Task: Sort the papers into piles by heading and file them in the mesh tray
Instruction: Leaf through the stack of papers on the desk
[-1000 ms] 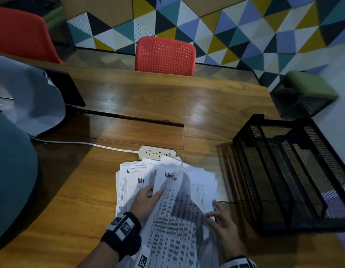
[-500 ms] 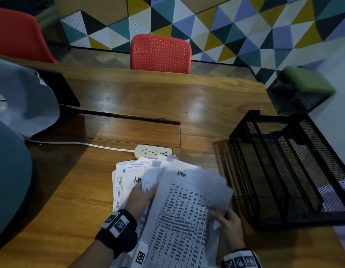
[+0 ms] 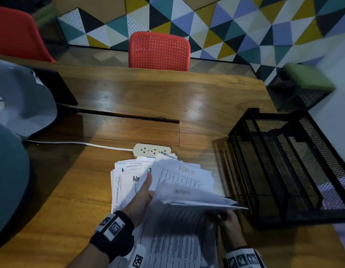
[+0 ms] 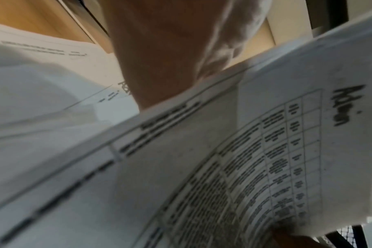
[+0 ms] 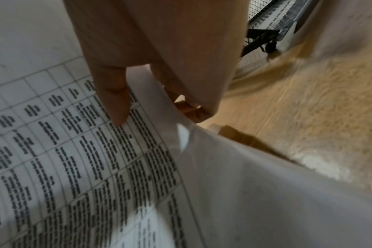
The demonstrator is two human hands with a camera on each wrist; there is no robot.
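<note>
Your right hand (image 3: pixel 228 221) pinches a lifted white printed sheet (image 3: pixel 196 199); your left hand (image 3: pixel 140 200) presses flat, fingers straight, on the fanned white paper stack (image 3: pixel 127 176).

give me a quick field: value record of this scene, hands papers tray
left hand: pressed on the fanned papers, fingers straight
right hand: pinches the edge of a lifted sheet
readable heading: ADMIN, on a sheet under the lifted one
mesh tray: to the right on the desk, no papers visible in it
power strip: just beyond the papers
</note>
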